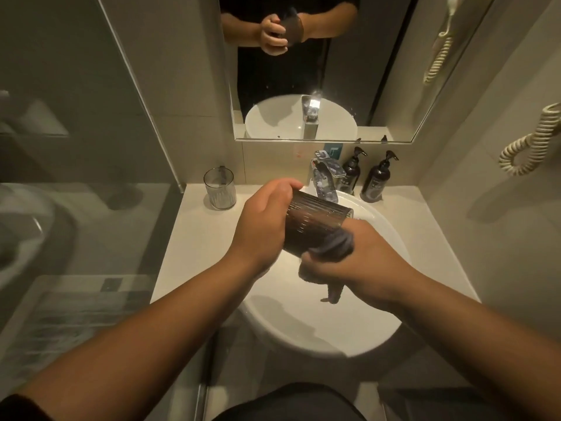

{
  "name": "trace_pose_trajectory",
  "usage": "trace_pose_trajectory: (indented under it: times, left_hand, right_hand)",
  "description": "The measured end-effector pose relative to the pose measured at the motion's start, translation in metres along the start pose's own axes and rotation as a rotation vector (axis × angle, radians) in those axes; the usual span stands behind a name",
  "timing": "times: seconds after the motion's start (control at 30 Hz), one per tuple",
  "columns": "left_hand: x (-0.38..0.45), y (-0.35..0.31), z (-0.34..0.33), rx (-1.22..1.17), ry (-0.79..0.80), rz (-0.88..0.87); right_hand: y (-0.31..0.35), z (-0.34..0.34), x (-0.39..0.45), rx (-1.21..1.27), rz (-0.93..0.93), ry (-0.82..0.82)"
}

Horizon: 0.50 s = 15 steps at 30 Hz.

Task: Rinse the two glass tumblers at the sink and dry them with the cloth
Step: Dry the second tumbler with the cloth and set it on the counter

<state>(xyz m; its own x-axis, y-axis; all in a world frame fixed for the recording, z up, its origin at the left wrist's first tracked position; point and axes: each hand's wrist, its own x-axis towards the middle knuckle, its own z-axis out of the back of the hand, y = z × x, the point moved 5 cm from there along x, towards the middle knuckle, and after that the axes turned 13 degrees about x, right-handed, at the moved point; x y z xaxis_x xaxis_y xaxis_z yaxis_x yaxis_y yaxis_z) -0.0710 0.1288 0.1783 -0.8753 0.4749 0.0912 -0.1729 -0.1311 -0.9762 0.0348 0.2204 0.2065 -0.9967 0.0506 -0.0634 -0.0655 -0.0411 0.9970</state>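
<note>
My left hand (261, 226) grips a ribbed glass tumbler (315, 221) tilted on its side above the white sink basin (303, 323), its mouth pointing right. My right hand (361, 262) holds a dark grey cloth (334, 247) bunched against the tumbler's lower right side, and a tail of cloth hangs below the fingers. A second ribbed tumbler (219, 188) stands upright on the counter at the back left, apart from both hands.
A chrome tap (326, 180) rises behind the basin. Two dark pump bottles (376, 177) stand at the back right of the pale counter (194, 247). A mirror (379, 86) hangs above, a glass partition (136, 86) stands at left, and a coiled cord (528, 141) hangs on the right wall.
</note>
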Motion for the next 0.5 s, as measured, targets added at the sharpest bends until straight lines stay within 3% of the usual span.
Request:
trace_pose_trajectory:
  times: [0.1,0.17,0.23,0.37,0.43,0.5]
  left_hand:
    - [-0.007,-0.004,0.004,0.063,-0.018,-0.141]
    - [-0.01,-0.007,0.005,0.06,0.017,-0.189]
    - [-0.01,-0.01,0.004,-0.006,0.136,-0.144]
    - [-0.009,-0.01,-0.003,-0.234,0.439,0.283]
    - [-0.008,-0.011,-0.003,-0.205,0.432,0.33]
    - [-0.007,-0.014,-0.006,-0.139,0.379,0.287]
  right_hand:
    - [-0.004,-0.001,0.002,0.444,-0.1,-0.041]
    - [-0.003,0.001,0.0,0.489,-0.103,-0.036]
    - [0.005,0.009,-0.003,0.231,-0.02,-0.016]
    - [0.024,0.003,-0.006,-0.759,0.307,0.162]
    - [0.013,-0.006,-0.005,-0.952,0.26,0.31]
    - [0.009,-0.008,-0.006,-1.005,0.198,0.33]
